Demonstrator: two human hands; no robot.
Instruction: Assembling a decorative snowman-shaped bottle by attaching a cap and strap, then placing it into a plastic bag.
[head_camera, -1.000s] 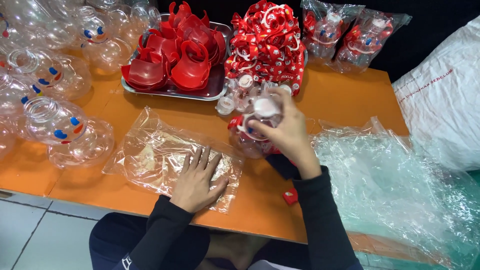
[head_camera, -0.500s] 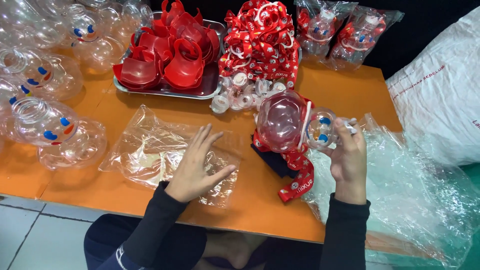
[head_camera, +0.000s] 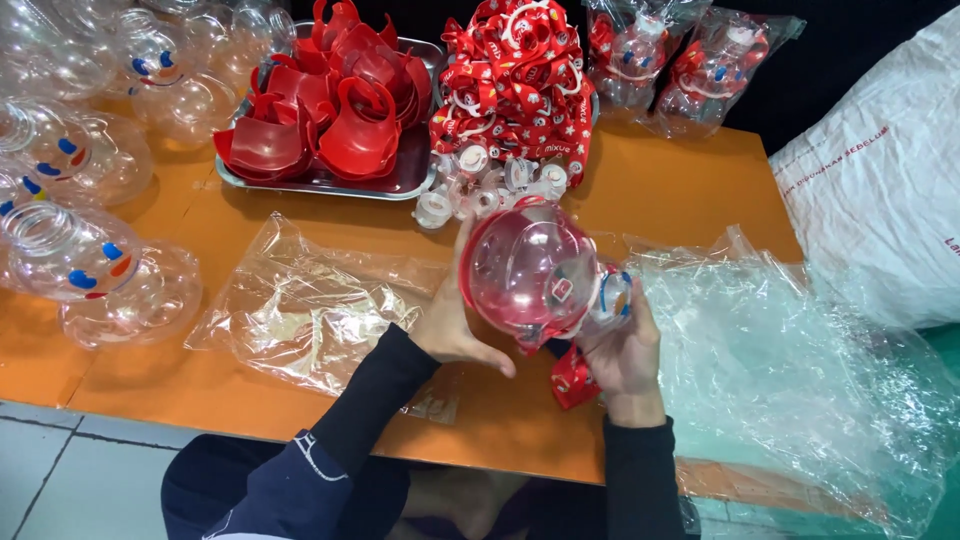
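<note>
Holding the clear bottle (head_camera: 540, 272) sideways above the flat plastic bag (head_camera: 310, 305), your left hand (head_camera: 452, 318) cups its round base while your right hand (head_camera: 622, 350) grips its neck end.

clear red-trimmed bottle (head_camera: 535, 270), sideways, midair

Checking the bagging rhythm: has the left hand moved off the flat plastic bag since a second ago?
Yes. The left hand has lifted off the flat plastic bag and gone right, toward the orange table's middle, onto the clear snowman bottle.

Orange table (head_camera: 680, 180) — metal tray (head_camera: 320, 182), clear bags (head_camera: 300, 310), clear bottles (head_camera: 100, 280), white caps (head_camera: 480, 185)
</note>
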